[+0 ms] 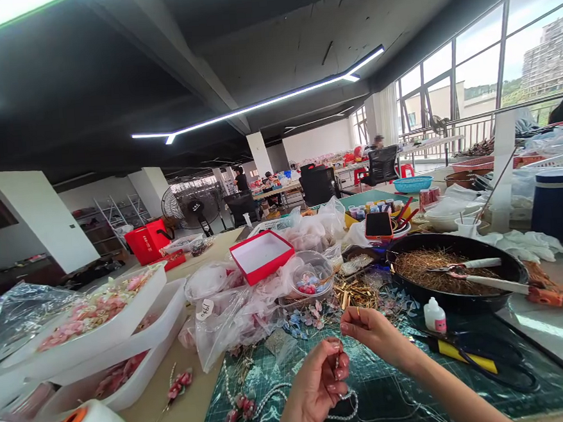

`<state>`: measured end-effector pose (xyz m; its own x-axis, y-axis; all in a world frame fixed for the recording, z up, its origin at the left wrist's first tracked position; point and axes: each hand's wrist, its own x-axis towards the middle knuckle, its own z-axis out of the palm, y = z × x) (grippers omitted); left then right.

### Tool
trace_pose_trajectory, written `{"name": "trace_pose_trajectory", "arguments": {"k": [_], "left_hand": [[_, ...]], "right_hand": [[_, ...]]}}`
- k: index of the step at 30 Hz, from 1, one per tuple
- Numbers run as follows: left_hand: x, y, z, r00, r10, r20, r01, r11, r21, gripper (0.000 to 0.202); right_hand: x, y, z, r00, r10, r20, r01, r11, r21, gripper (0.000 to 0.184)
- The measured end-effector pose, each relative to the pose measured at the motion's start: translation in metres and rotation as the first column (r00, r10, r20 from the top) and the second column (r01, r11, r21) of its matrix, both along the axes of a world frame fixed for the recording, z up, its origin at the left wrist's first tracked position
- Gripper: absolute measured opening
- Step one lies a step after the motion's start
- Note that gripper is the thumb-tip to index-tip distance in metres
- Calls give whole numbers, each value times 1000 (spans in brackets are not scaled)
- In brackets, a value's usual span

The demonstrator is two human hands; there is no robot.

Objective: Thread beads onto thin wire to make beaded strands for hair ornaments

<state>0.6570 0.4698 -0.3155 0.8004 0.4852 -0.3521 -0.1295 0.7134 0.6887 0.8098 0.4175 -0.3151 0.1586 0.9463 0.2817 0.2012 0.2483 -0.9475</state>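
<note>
Your left grip (313, 389) is closed, pinching a thin wire (338, 361) upright just above the green cutting mat (322, 375). Your right grip (374, 336) is almost shut, fingertips together beside that wire; can't tell if it holds anything. A pearl strand (344, 415) lies on the mat under the left grip. Black-handled scissors (494, 363) lie on the mat's right side, a white squeeze bottle (435, 316) at its far edge.

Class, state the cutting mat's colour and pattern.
The cutting mat is dark green with lighter grid lines; head view.
</note>
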Motion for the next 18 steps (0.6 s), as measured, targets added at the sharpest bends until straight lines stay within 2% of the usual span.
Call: {"name": "trace_pose_trajectory", "arguments": {"k": [11, 18], "left_hand": [[1, 1, 2, 997, 24, 78, -23, 1000, -14, 11], [0, -1, 1, 997, 37, 69, -47, 988, 147, 10]], "right_hand": [[6, -1, -2, 999, -21, 29, 21, 1000, -2, 20], [10, 1, -6, 1000, -19, -4, 19, 1000, -1, 21]]}}
